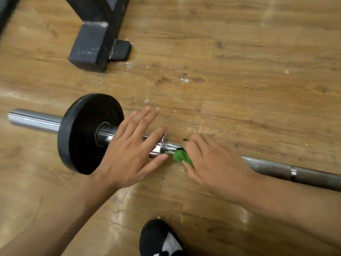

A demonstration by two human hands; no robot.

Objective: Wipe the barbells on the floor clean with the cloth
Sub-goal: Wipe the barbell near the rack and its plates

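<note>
View from a head camera looking down at a wooden floor (pixel 239 71) with 1 barbell (pixel 276 168) lying on it.

Nearest, at 6 o'clock on the bottom edge, is the toe of 1 black shoe (pixel 160 239) with a white patch. 2 bare forearms reach up from the bottom corners toward the centre.

The left hand (pixel 129 150) lies palm down just left of centre. Its fingers are straight and spread wide, holding nothing, and rest over the chrome sleeve of the bar between the weight plate (pixel 83 133) and the collar (pixel 164 143). The thumb tip sits just below the collar.

The right hand (pixel 212 159), just right of centre, has its fingers curled down around a green cloth (pixel 181 157). The cloth is bunched against the bar shaft, just beside the collar on its 3 o'clock side, and only a small fold shows under the fingers.

The barbell runs across the view from 9 o'clock down to 4 o'clock. Its bare chrome end (pixel 35 120) sticks out at 9 o'clock. 1 black round plate stands upright on the sleeve, touching the floor. The duller grey shaft leaves the view at 4 o'clock.

Farther away, pale scuffs and white specks mark the boards around 12 o'clock. At 11 o'clock stands the black metal foot of a frame (pixel 90 45), scratched, with a small black block at its 3 o'clock side.
</note>
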